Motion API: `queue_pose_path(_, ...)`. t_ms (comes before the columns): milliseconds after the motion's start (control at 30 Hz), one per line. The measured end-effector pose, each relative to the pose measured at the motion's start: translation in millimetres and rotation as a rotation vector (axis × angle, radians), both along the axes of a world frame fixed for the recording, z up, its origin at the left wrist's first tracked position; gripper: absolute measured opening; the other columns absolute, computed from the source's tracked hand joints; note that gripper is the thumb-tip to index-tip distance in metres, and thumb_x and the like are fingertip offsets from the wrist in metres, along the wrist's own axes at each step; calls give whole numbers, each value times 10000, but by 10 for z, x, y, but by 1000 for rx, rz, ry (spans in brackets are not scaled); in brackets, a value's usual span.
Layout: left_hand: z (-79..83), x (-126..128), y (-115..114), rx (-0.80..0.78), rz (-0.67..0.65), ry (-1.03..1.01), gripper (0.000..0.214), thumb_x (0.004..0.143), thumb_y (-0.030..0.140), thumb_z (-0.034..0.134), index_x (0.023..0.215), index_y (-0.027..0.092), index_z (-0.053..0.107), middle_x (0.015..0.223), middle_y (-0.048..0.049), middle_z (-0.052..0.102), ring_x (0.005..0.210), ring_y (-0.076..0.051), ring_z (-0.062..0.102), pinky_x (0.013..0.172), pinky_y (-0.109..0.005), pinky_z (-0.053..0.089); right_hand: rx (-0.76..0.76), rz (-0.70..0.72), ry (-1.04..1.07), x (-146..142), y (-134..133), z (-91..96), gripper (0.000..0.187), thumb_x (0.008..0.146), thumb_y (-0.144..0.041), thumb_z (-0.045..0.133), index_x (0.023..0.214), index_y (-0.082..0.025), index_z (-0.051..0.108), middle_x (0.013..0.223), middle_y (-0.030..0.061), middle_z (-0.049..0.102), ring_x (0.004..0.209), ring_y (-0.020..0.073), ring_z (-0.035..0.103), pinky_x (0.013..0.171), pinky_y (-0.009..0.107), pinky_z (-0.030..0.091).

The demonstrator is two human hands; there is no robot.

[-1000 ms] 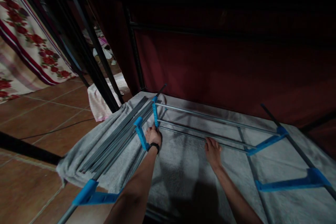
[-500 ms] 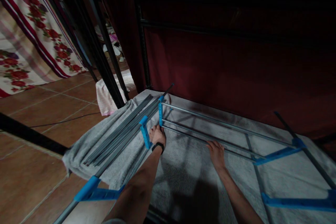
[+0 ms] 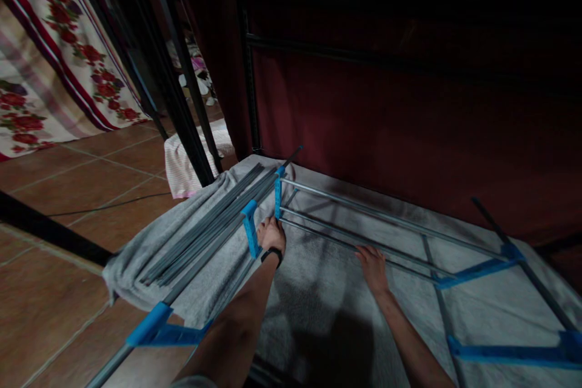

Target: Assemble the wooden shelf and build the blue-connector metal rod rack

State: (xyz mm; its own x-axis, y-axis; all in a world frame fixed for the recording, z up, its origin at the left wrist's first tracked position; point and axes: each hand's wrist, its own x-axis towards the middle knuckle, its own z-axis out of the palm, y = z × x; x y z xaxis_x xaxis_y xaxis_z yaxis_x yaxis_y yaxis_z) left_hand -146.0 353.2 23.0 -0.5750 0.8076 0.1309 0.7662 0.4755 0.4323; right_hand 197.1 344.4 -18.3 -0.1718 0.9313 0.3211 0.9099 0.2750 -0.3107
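Note:
My left hand (image 3: 271, 235), a dark band on its wrist, is closed at the lower end of an upright blue plastic bracket (image 3: 277, 197). Some of its fingertips are hidden behind the bracket and tube ends. My right hand (image 3: 371, 265) has its fingers curled over the lowest grey metal tube (image 3: 321, 234), thumb out of sight. Three tubes run from this bracket to a slanting blue bracket (image 3: 477, 270) on the right. Another blue bracket (image 3: 250, 227) stands just left of my left hand, on a long side pole (image 3: 200, 267).
Several loose grey tubes (image 3: 204, 230) lie bundled on a grey blanket (image 3: 318, 315). More blue brackets (image 3: 150, 324) sit at the near left and near right (image 3: 513, 353). Black metal posts (image 3: 159, 73) rise at left; a dark red cloth (image 3: 386, 127) hangs behind.
Both hands stay on the same bracket and tube, with almost no movement. The view has shifted slightly, so the right end of the frame appears a little further left.

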Motion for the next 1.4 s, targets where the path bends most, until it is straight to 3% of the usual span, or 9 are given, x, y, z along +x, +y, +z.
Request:
queue_pose_path(533,-34,-1,-1,-3,-14,44,387,979,380,404,1216,197,649,1167,-124,651,1068,-302,552,904,-430,436,-13,5,2,0,25,6,311,951,-306,467,1105,-213,720,1104,79,704,1030,257,589,929,425,405)
queue_pose_path(967,70,45,-28,-20,-21,42,366,963,351,404,1158,194,671,1170,-131,645,1091,-319,557,906,-432,423,-18,21,38,-1,55,-21,317,940,-304,458,1095,-224,722,1120,76,708,1035,251,599,927,427,404)
queue_pose_path(1400,115,49,-35,-7,-8,8,515,980,523,324,1169,189,667,1207,-142,639,1124,-335,545,923,-448,416,-5,-5,89,-84,25,-5,297,941,-283,469,1096,-246,719,1063,77,702,1058,262,577,970,450,392)
